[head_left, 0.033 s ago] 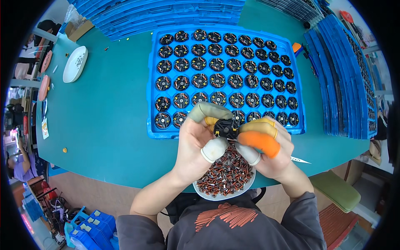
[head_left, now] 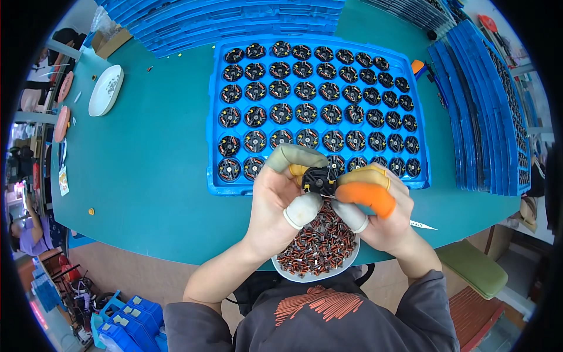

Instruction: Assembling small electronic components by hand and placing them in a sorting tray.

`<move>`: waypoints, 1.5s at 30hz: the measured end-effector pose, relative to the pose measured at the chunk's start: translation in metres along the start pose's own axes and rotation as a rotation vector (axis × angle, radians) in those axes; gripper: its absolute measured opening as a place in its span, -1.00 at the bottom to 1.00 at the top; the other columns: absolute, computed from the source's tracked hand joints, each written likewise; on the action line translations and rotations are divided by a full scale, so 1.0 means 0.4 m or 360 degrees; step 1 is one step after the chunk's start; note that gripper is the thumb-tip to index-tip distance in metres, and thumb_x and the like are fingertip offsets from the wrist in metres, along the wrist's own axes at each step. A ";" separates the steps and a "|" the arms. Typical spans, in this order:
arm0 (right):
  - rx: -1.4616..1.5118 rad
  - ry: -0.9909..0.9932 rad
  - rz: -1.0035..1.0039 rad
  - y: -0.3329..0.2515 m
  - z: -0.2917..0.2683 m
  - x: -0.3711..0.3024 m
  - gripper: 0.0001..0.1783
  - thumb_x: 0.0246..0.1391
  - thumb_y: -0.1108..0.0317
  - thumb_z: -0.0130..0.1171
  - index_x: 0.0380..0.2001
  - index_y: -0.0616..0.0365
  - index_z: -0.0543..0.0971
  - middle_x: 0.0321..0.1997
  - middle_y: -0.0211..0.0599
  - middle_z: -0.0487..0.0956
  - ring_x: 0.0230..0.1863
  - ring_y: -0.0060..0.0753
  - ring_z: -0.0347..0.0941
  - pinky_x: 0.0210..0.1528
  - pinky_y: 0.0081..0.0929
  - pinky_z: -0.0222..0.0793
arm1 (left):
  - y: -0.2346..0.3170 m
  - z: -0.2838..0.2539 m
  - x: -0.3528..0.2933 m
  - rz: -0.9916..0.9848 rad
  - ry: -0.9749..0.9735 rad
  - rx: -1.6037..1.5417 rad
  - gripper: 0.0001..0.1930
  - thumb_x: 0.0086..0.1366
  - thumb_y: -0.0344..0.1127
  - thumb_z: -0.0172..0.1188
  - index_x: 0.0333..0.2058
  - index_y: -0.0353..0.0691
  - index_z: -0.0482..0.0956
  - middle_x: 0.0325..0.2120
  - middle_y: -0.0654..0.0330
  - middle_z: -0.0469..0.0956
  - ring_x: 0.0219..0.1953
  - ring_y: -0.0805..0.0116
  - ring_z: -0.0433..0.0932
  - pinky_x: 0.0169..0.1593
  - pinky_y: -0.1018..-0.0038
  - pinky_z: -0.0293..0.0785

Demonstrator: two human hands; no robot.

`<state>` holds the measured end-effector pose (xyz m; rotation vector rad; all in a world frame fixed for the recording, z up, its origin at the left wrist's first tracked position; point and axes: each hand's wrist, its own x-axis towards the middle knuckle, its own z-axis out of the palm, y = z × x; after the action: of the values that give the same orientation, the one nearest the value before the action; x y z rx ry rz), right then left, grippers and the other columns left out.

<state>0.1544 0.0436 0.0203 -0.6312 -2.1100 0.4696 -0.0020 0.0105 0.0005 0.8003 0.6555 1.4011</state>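
Note:
Between my two hands, above a white bowl (head_left: 355,258), is a black round motor part (head_left: 319,180) with small yellow pieces on it. My left hand (head_left: 272,196) grips its left side, with fingertip covers on the thumb and fingers. My right hand (head_left: 384,205), in white, orange and yellow fingertip covers, pinches at the part's lower right edge; whatever lies between those fingertips is too small and hidden to name. Small copper-coloured coil pieces with metal ends (head_left: 316,249) fill the bowl. Just beyond my hands lies a blue tray (head_left: 213,170) holding rows of similar black round parts (head_left: 255,117).
Stacked blue trays stand at the back (head_left: 223,23) and on the right (head_left: 469,117) of the green table (head_left: 158,158). A white dish (head_left: 107,91) with small pieces sits at the far left. Near my right forearm lies a pointed white object (head_left: 423,225). A green stool (head_left: 472,270) is at the lower right.

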 end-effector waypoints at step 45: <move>0.0085 0.0151 0.0148 0.000 -0.007 -0.005 -0.72 -0.42 0.48 0.34 -0.55 0.23 0.47 -0.55 -0.28 0.48 -0.58 -0.35 0.41 -0.57 -0.57 0.27 | -0.010 0.009 -0.005 0.0049 -0.0044 -0.0019 -0.60 -0.02 -0.59 0.11 -0.16 -0.28 0.24 -0.20 0.19 0.31 -0.16 0.46 0.36 -0.08 0.51 0.32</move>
<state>0.1579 0.0427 0.0205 -0.7096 -1.9789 0.5356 0.0029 0.0081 -0.0008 0.8218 0.6155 1.4181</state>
